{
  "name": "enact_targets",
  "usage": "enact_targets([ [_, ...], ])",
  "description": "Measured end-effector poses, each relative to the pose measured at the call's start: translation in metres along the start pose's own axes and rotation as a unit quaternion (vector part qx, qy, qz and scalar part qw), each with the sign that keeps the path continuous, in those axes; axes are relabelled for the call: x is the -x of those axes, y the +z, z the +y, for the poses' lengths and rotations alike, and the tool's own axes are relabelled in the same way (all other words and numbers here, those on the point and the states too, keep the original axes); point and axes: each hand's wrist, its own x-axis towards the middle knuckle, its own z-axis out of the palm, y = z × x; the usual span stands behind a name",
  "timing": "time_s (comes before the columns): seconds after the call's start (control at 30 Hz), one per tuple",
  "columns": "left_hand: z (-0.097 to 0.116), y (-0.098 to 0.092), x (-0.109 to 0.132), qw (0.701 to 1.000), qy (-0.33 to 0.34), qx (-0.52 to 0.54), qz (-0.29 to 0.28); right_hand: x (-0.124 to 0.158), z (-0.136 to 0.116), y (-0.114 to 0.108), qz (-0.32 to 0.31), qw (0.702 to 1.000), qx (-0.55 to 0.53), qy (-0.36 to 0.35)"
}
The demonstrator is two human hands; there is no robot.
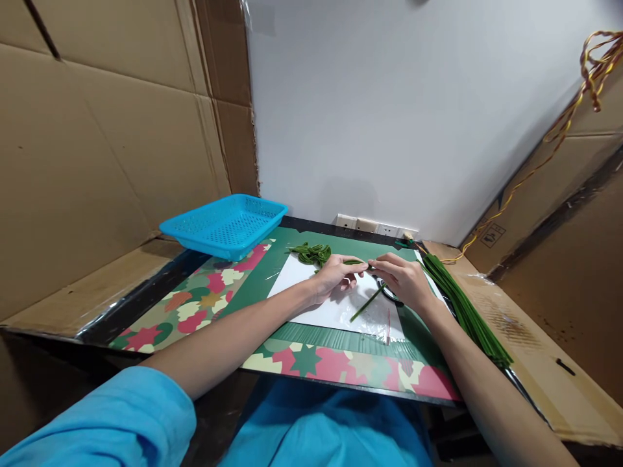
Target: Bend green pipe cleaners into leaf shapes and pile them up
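Note:
My left hand (337, 275) and my right hand (403, 280) meet over a white sheet (302, 285) in the middle of the table. Both pinch a green pipe cleaner (368, 302), whose free end slants down to the left across the sheet. A small heap of bent green pipe-cleaner pieces (311, 253) lies just behind my left hand. Black-handled scissors (389, 293) lie under my right hand, partly hidden.
A blue plastic basket (224, 224) stands at the back left. A long bundle of straight green pipe cleaners (462, 305) lies along the right side. The table has a green mat (341, 337) with a camouflage-patterned border. Cardboard walls stand left and right; a power strip (374, 227) sits at the back.

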Motion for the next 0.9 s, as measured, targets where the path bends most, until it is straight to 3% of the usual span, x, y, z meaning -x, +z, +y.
enact_targets([
  [0.3,0.003,0.0,0.0,0.997,0.034,-0.06,0.023,-0.005,-0.013,-0.005,0.001,1.0,-0.025,0.017],
  [0.57,0.003,-0.004,0.0,0.994,0.046,-0.093,0.015,-0.003,-0.013,0.004,0.014,0.999,-0.043,0.027],
  [0.7,0.001,-0.002,0.0,0.996,0.052,-0.068,0.024,-0.002,-0.013,0.005,0.02,0.999,-0.008,0.026],
  [0.9,0.001,0.001,0.002,0.999,0.031,-0.037,-0.015,0.002,-0.004,-0.002,0.03,0.999,0.03,-0.009],
])
